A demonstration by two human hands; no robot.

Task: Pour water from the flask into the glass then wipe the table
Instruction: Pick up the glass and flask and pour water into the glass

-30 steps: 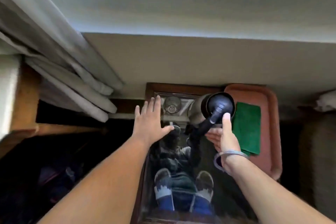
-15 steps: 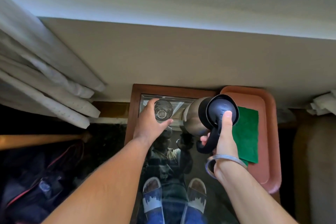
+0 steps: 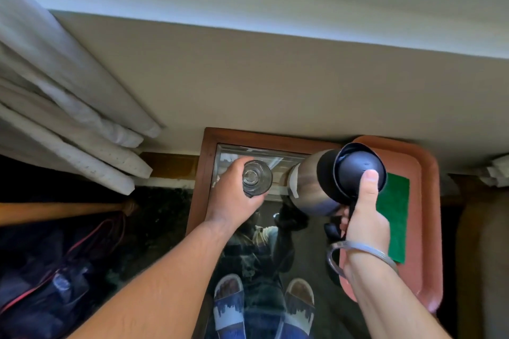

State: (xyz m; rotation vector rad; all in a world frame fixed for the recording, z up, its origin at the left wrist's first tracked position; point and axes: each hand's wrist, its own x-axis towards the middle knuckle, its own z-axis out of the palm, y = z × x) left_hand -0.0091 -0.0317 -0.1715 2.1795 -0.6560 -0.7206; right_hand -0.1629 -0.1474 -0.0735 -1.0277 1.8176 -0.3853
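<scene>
early in the task, pour not visibly begun: no stream showing, no water seen in the glass (image 3: 256, 179), looks empty as far as can be told through the clear wall. wiping untouched, green cloth (image 3: 394, 215) lying flat in the pink tray (image 3: 429, 201) at the right edge of the table (image 3: 205, 173).

left hand (image 3: 234, 195) wrapped around the glass from the left, fingers curled on its side, glass over the far left part of the glass table top; cannot tell whether lifted or resting.

right hand (image 3: 363, 217) closed on the dark handle of the flask (image 3: 322, 184), thumb pressed up on the black lid. flask raised off the table and tipped, steel body angled toward the glass, just beside it, not touching. lid apparently on; contents hidden.

left to do, by judgement: bring spout over the rim, pour, set both down, pick up cloth, wipe table top. tray holds only the cloth as far as visible.
</scene>
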